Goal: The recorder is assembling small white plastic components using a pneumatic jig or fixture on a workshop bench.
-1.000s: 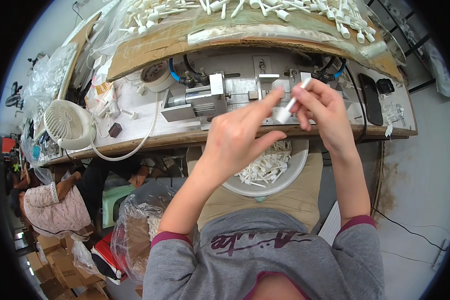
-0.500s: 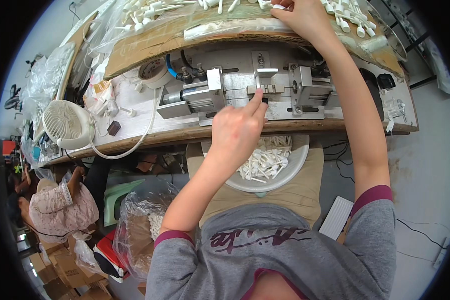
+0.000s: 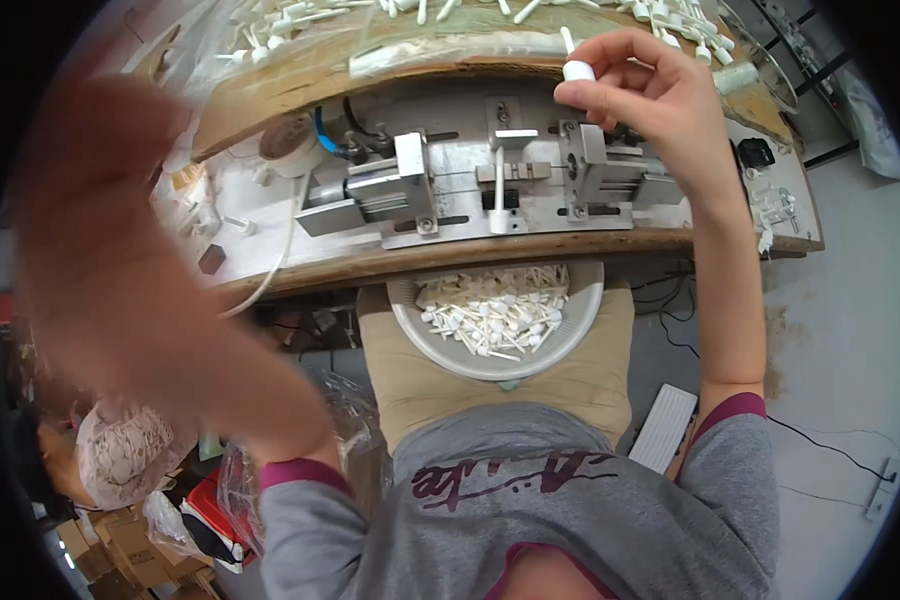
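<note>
My right hand is raised over the right part of the metal press machine and pinches a small white plastic piece between thumb and fingers. My left hand is lifted close to the camera at the left, blurred by motion, fingers spread and holding nothing I can see. A thin white stick stands in the machine's middle slot. Below the bench edge, on my lap, a grey bowl holds several white sticks with round heads.
The wooden bench carries the machine, a white cable and small parts. More white pieces lie on plastic sheeting at the back. Bags and cartons crowd the floor at left; a white keyboard-like object lies at right.
My right hand came back from the far pile with a white piece toward the machine. My left hand left the machine and swung up and left, close to the camera.
</note>
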`<action>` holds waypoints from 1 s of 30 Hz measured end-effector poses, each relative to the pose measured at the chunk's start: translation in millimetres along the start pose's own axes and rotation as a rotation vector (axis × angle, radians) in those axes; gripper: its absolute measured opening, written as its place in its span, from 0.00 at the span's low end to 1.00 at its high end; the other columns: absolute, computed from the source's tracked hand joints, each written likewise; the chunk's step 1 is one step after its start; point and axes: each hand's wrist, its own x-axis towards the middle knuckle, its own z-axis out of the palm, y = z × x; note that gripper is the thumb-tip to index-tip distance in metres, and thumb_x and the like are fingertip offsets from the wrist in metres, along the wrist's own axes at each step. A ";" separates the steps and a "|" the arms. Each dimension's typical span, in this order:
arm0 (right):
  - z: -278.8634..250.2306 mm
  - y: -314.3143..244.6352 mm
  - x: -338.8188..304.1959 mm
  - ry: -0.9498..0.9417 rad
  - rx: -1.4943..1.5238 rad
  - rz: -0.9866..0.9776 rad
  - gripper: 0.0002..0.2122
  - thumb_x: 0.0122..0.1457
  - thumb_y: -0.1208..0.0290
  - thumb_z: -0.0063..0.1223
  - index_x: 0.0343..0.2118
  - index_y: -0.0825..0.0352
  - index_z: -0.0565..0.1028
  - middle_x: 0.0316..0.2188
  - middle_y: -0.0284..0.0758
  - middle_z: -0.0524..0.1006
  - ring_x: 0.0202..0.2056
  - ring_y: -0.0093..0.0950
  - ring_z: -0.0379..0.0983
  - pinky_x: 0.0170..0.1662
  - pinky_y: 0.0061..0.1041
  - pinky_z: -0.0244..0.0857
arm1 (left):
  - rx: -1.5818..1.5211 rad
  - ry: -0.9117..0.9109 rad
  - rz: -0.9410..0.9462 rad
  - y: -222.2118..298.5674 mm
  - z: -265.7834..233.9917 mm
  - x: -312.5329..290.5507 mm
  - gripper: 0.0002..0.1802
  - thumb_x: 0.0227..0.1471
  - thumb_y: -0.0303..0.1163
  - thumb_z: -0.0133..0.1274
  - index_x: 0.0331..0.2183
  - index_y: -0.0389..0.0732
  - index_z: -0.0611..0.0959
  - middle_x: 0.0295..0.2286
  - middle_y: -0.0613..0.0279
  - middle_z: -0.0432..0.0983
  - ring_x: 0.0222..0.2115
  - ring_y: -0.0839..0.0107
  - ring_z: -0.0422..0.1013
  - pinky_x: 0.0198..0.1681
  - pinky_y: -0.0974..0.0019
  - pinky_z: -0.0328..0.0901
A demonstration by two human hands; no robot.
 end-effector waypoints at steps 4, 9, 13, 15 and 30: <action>17.2 0.5 -30.9 0.034 0.077 -0.055 0.13 0.48 0.77 0.70 0.37 0.70 0.79 0.27 0.29 0.79 0.27 0.12 0.74 0.29 0.11 0.66 | 0.063 -0.122 0.323 46.5 -81.0 -10.9 0.14 0.47 0.37 0.61 0.37 0.42 0.85 0.38 0.57 0.82 0.24 0.66 0.76 0.30 0.66 0.69; 23.8 10.5 -65.2 0.008 0.068 0.013 0.12 0.50 0.83 0.67 0.38 0.72 0.77 0.29 0.31 0.78 0.28 0.14 0.75 0.31 0.13 0.69 | 0.047 -0.246 0.648 70.5 -93.4 -12.9 0.14 0.49 0.37 0.59 0.37 0.41 0.84 0.38 0.57 0.82 0.26 0.66 0.76 0.31 0.65 0.69; 33.9 3.0 -79.7 0.029 0.073 -0.014 0.13 0.48 0.83 0.68 0.36 0.72 0.78 0.31 0.31 0.77 0.29 0.15 0.75 0.32 0.14 0.70 | 0.069 -0.242 0.717 80.2 -88.9 -9.3 0.14 0.50 0.38 0.57 0.38 0.41 0.83 0.38 0.57 0.81 0.27 0.66 0.76 0.32 0.64 0.68; 34.3 0.0 -84.1 0.071 -0.001 -0.156 0.13 0.47 0.74 0.71 0.34 0.70 0.79 0.29 0.32 0.77 0.26 0.17 0.76 0.29 0.15 0.71 | 0.096 -0.224 0.743 85.3 -88.6 -9.2 0.14 0.51 0.38 0.56 0.38 0.41 0.83 0.38 0.57 0.81 0.28 0.66 0.75 0.33 0.64 0.68; 41.4 -8.6 -110.6 0.054 -0.040 -0.136 0.13 0.46 0.75 0.72 0.35 0.69 0.79 0.29 0.32 0.76 0.25 0.17 0.74 0.27 0.17 0.68 | 0.139 -0.061 0.917 96.1 -90.5 -8.7 0.16 0.56 0.40 0.50 0.40 0.40 0.81 0.39 0.57 0.80 0.33 0.66 0.74 0.38 0.62 0.67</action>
